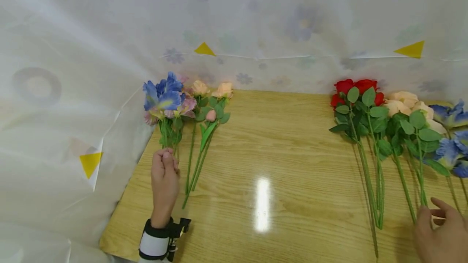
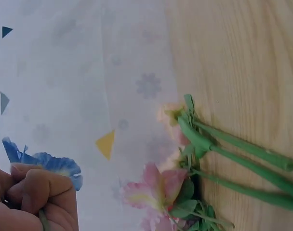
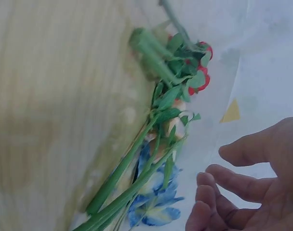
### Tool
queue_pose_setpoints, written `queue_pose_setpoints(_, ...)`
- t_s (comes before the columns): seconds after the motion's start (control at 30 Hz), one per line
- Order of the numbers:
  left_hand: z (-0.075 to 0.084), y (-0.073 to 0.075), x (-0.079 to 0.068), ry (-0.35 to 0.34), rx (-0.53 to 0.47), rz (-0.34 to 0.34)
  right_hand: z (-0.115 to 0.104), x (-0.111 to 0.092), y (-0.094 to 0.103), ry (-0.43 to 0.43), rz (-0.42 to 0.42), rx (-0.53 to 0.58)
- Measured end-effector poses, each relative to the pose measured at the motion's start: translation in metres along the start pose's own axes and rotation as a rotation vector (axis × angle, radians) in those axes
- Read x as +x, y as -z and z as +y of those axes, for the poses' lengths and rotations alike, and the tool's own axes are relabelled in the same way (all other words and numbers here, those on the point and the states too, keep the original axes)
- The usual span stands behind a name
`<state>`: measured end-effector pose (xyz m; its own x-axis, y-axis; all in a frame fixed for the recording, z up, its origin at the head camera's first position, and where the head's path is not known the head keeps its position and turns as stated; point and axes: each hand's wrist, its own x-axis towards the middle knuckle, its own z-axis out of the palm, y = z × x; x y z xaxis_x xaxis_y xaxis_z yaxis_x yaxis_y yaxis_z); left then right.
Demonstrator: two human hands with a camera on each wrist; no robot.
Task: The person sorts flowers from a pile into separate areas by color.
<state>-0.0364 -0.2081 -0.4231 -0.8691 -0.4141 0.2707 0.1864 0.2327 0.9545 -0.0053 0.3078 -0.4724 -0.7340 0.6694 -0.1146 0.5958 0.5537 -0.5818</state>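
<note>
My left hand (image 1: pixel 166 177) pinches the thin stem of a blue iris (image 1: pixel 163 94) at the table's left side. In the left wrist view, curled fingers (image 2: pixel 50 190) wrap a bit of green stem, and the blue petals (image 2: pixel 57 166) show behind them. Pink lilies (image 2: pixel 158 190) lie right beside this bloom. At the lower right, my right hand (image 1: pixel 442 230) is beside the stems of the peach roses (image 1: pixel 402 100). The right wrist view shows its fingers parted and loosely bent, with nothing between them.
Pale peach roses (image 1: pixel 224 89) and a pink tulip (image 1: pixel 211 115) lie right of the left hand. Red roses (image 1: pixel 356 86) and more blue irises (image 1: pixel 449 149) flank the peach roses. The wooden table (image 1: pixel 270 145) meets white plastic sheeting (image 1: pixel 256 19) at its back and left.
</note>
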Motion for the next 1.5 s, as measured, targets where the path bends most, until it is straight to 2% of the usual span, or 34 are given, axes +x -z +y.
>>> queue_pose_setpoints(0.1, 0.003, -0.009, -0.002, -0.065, -0.12, -0.106, -0.012, -0.008, 0.004, 0.082, 0.013, 0.005)
queue_pose_setpoints(0.2, 0.005, -0.02, -0.004, -0.116, -0.199, -0.259, -0.025, -0.019, 0.002, 0.193, -0.017, 0.045)
queue_pose_setpoints(0.3, 0.007, -0.033, -0.008, -0.131, -0.233, -0.416, -0.037, -0.037, -0.004, 0.338, -0.078, 0.133)
queue_pose_setpoints(0.4, 0.011, -0.049, -0.016, -0.117, -0.258, -0.547, -0.052, -0.058, -0.013, 0.497, -0.152, 0.222)
queue_pose_setpoints(0.47, 0.014, -0.06, -0.022, -0.093, -0.282, -0.613, -0.062, -0.072, -0.019, 0.575, -0.24, 0.278)
queue_pose_setpoints(0.57, 0.019, -0.077, -0.031, -0.081, -0.299, -0.682, -0.078, -0.093, -0.029, 0.635, -0.432, 0.376)
queue_pose_setpoints(0.67, 0.026, -0.092, -0.04, -0.062, -0.321, -0.755, -0.092, -0.109, -0.039, 0.647, -0.631, 0.486)
queue_pose_setpoints(0.8, 0.032, -0.109, -0.053, -0.029, -0.345, -0.855, -0.104, -0.126, -0.048, 0.673, -0.794, 0.611)
queue_pose_setpoints(0.97, 0.039, -0.122, -0.064, -0.038, -0.273, -0.889, -0.108, -0.133, -0.055, 0.802, -0.893, 0.794)
queue_pose_setpoints(1.1, 0.047, -0.126, -0.068, -0.029, -0.219, -0.884, -0.107, -0.135, -0.058, 0.82, -0.914, 0.845)
queue_pose_setpoints(1.2, 0.044, -0.128, -0.07, -0.063, -0.208, -0.878, -0.106, -0.137, -0.061, 0.837, -0.908, 0.84)
queue_pose_setpoints(1.3, 0.038, -0.13, -0.073, -0.128, -0.189, -0.878, -0.105, -0.138, -0.065, 0.919, -0.899, 0.862)
queue_pose_setpoints(1.37, 0.038, -0.131, -0.074, -0.14, -0.188, -0.878, -0.105, -0.14, -0.066, 0.958, -0.878, 0.871)
queue_pose_setpoints(1.5, 0.038, -0.129, -0.074, -0.151, -0.129, -0.866, -0.102, -0.138, -0.064, 0.949, -0.81, 0.853)
